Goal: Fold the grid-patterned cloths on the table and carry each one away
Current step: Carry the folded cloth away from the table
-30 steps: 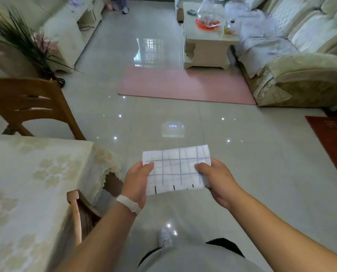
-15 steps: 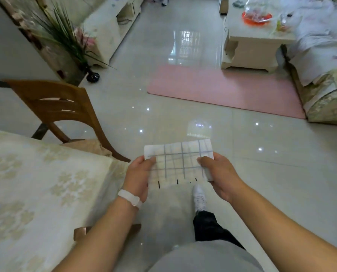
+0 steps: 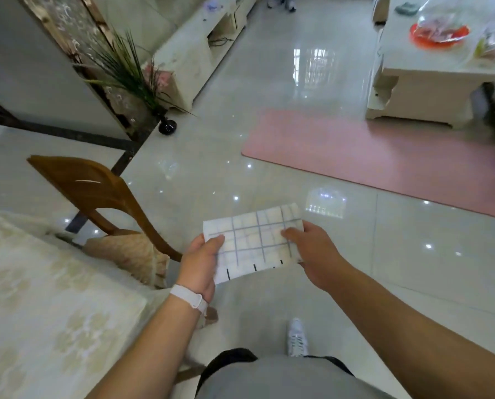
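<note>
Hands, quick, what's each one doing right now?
Left hand: holding the left edge of the folded grid cloth, thumb on top.
Right hand: holding the cloth's right edge, thumb on top.

- Table (image 3: 116, 309) at lower left, covered by a cream tablecloth (image 3: 39, 298) with a pale flower pattern.
- Glossy pale tiled floor (image 3: 269, 174), dotted with light reflections.
- Beside the table, standing on the floor: wooden chair (image 3: 96, 191), patterned cushion (image 3: 131, 254) on its seat.
- Farther off on the tiles: pink mat (image 3: 370, 156) just in front of a pale coffee table (image 3: 430, 79); black vase (image 3: 167, 126) with long green leaves.
- On the coffee table: orange plate (image 3: 439, 36) under clear plastic.
- White shoe (image 3: 297, 338) on the tiles, bottom centre.
</note>
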`<state>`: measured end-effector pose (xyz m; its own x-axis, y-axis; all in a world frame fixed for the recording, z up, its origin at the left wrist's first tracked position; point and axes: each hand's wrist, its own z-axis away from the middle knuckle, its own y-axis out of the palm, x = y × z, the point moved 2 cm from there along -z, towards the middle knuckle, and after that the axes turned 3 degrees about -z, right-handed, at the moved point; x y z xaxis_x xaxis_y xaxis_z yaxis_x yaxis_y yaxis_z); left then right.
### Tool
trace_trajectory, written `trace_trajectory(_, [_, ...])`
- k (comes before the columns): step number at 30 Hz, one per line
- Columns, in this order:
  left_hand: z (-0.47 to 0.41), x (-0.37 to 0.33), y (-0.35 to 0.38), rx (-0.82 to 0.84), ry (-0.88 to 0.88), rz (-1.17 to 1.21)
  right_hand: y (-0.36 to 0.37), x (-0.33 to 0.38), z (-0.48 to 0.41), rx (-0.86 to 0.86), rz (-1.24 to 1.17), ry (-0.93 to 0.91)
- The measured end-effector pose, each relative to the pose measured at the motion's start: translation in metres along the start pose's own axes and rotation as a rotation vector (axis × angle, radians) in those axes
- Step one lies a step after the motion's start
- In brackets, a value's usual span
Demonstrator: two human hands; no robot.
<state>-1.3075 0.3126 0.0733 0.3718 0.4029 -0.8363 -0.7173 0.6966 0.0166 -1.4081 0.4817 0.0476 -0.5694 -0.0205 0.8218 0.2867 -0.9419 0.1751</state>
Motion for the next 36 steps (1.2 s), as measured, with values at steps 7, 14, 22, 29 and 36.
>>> trace_trajectory(7, [-0.039,-0.022,0.014,-0.041,-0.029,0.049,0.010,0.038,-0.049,0.043,0.063,0.015])
trace_trajectory(14, [-0.106,-0.053,0.000,-0.081,-0.042,0.109,0.056,0.064,-0.114,0.096,0.127,0.036])
trace_trajectory(22, [-0.219,-0.121,-0.028,-0.111,0.035,0.116,0.143,0.106,-0.209,0.092,0.226,0.038])
trace_trajectory(29, [-0.298,-0.205,-0.074,-0.163,0.172,0.085,0.249,0.172,-0.286,0.157,0.245,-0.046])
trace_trajectory(36, [-0.340,-0.251,-0.118,-0.259,0.197,0.179,0.335,0.195,-0.333,0.302,0.251,-0.040])
